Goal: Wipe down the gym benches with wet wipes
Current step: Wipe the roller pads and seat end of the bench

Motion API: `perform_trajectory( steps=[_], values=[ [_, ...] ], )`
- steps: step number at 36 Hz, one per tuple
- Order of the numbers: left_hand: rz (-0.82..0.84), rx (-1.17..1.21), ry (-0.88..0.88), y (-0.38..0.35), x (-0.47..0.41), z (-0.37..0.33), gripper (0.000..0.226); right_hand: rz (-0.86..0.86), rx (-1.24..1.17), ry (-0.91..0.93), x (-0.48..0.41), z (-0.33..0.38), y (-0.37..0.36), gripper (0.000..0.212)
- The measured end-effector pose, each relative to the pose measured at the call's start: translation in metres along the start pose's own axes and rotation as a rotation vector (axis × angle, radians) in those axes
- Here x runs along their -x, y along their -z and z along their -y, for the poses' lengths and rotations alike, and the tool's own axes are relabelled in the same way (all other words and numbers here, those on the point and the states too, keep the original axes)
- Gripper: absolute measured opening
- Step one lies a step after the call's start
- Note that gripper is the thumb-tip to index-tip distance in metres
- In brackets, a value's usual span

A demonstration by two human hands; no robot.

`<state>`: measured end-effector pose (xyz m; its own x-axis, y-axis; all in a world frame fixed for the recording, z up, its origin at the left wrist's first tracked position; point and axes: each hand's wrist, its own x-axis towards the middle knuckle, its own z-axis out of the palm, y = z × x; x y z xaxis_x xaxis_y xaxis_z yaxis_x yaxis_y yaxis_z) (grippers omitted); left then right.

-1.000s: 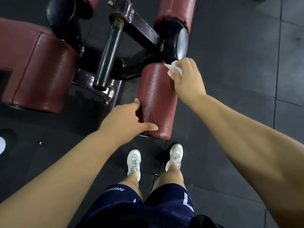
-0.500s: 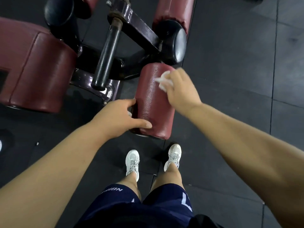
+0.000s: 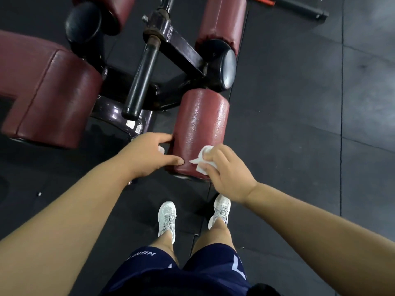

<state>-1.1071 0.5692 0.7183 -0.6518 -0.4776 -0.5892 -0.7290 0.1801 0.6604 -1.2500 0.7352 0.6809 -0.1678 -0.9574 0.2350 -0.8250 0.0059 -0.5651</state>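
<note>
Wiping in progress on the near roller pad [image 3: 201, 131], a dark red padded cylinder on the front of the bench frame [image 3: 179, 54], just above the feet.

- Wet wipe [image 3: 202, 162]: white, crumpled, being pressed against the lower right end of the roller pad, close to its bottom rim.
- Right hand [image 3: 226, 169]: clenching around the wet wipe, fingers curled over it.
- Left hand [image 3: 147, 154]: gripping the lower left side of the same pad, thumb lying across its front, fingers going round behind; steadying it, by the look. Showing a small white scrap under the palm; impossible to tell what it is.
- Pad surface: glistening along the upper and right part, suggesting moisture there. Judging most of this pad as covered, with only the bottom end being finished.

Remaining, as far as visible:
- Large seat cushion [image 3: 51, 99] at left: looking matt, no clear sign of wiping.
- Upper right roller pad [image 3: 222, 20] and upper left roller pad [image 3: 115, 9]: partly cut off, state not readable.
- Black weight peg [image 3: 141, 77] and end caps: not part of the padding.

Judging overall progress as early to middle.
</note>
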Motion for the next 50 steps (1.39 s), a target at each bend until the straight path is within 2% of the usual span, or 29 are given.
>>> perform_trajectory(
  steps=[3,5,7,10,16,20,23,25,30,33,35,39,42,46,50],
  values=[
    [-0.099,-0.105,0.017,-0.01,0.01,-0.02,0.075,-0.055,0.09,0.037,-0.023,-0.01,0.011,0.012],
    [-0.136,-0.187,0.02,-0.019,0.012,-0.027,0.075,-0.083,-0.01,-0.199,-0.046,-0.02,0.018,0.008],
    [-0.172,-0.135,0.028,-0.023,0.012,-0.028,0.076,-0.106,-0.122,-0.443,-0.066,-0.034,0.022,0.009],
    [-0.142,0.021,0.047,-0.019,0.008,-0.019,0.083,-0.125,-0.102,-0.575,-0.085,-0.049,0.026,0.011],
    [-0.007,0.229,0.074,-0.008,0.0,-0.001,0.073,-0.147,-0.125,-0.568,-0.074,-0.026,0.018,0.011],
    [0.029,0.264,0.096,-0.006,-0.003,0.009,0.101,-0.085,-0.102,-0.468,-0.032,0.002,0.007,0.013],
    [-0.002,0.21,0.09,-0.007,0.0,0.01,0.105,-0.009,-0.113,-0.411,0.0,0.016,0.002,0.012],
    [-0.035,0.125,0.076,-0.007,0.006,0.004,0.098,0.045,-0.115,-0.385,0.012,0.022,0.006,0.011],
    [-0.156,-0.196,0.013,-0.006,0.02,-0.013,0.061,0.267,-0.035,-0.362,0.003,0.019,0.03,0.013],
    [-0.137,-0.293,-0.032,-0.001,0.024,-0.027,0.034,0.427,-0.026,-0.372,-0.013,0.014,0.049,0.009],
    [-0.114,-0.367,-0.042,0.003,0.026,-0.038,0.027,0.508,-0.011,-0.408,-0.024,0.009,0.064,0.004],
    [-0.115,-0.625,-0.09,0.004,0.028,-0.068,0.02,0.557,0.136,-0.392,-0.04,-0.006,0.096,0.017],
    [-0.127,-0.7,-0.074,-0.002,0.026,-0.088,0.023,0.531,0.222,-0.374,-0.045,-0.021,0.124,0.023],
    [-0.145,-0.708,-0.022,-0.021,0.023,-0.112,0.035,0.543,0.317,-0.341,-0.042,-0.046,0.159,0.024],
    [-0.15,-0.578,0.009,-0.044,0.019,-0.137,0.033,0.574,0.372,-0.313,-0.036,-0.074,0.193,0.025]
  ],
)
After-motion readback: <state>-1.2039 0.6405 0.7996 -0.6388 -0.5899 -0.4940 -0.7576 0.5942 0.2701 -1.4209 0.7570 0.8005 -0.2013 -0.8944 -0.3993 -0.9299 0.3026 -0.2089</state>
